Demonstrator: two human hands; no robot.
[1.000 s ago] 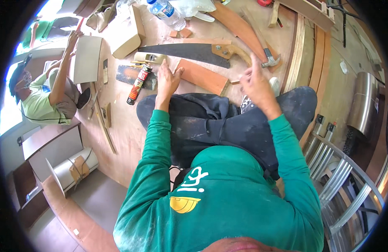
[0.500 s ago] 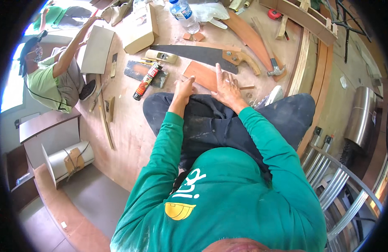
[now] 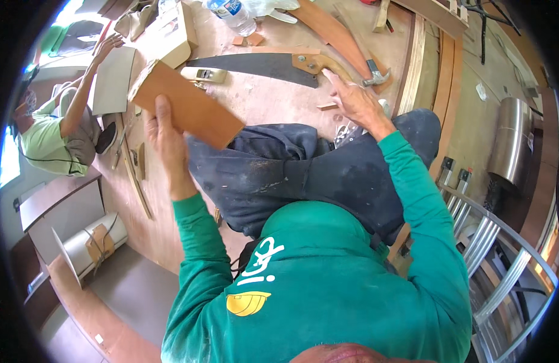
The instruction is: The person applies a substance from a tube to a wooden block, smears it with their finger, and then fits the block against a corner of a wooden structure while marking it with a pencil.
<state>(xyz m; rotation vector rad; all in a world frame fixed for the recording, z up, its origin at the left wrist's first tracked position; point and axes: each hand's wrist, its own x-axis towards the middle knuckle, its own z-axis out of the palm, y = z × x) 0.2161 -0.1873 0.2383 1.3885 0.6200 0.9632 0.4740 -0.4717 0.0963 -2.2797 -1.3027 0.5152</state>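
My left hand [image 3: 166, 130] is closed on a rectangular orange-brown board [image 3: 191, 106], raised and tilted over my left knee, thumb on its face. My right hand [image 3: 358, 103] is open at the right, index finger stretched toward the wooden handle of a handsaw [image 3: 318, 65]; whether it touches the handle I cannot tell. A thin wood sliver [image 3: 326, 106] lies just below those fingers. A claw hammer [image 3: 376, 77] rests beyond my right hand. A small hand plane [image 3: 205, 75] lies above the board, which hides much of what is behind it.
At the left a co-worker [image 3: 61, 139] sits raising an arm beside a pale panel [image 3: 110, 81]. A water bottle [image 3: 231, 15] and cardboard box [image 3: 176, 42] stand at the back. At the right are a steel cylinder [image 3: 509, 139] and a metal ladder [image 3: 491, 242].
My left hand has taken hold of the orange-brown board and lifted it leftward from the floor. My right hand moved in toward the left, then back up and right toward the saw handle.
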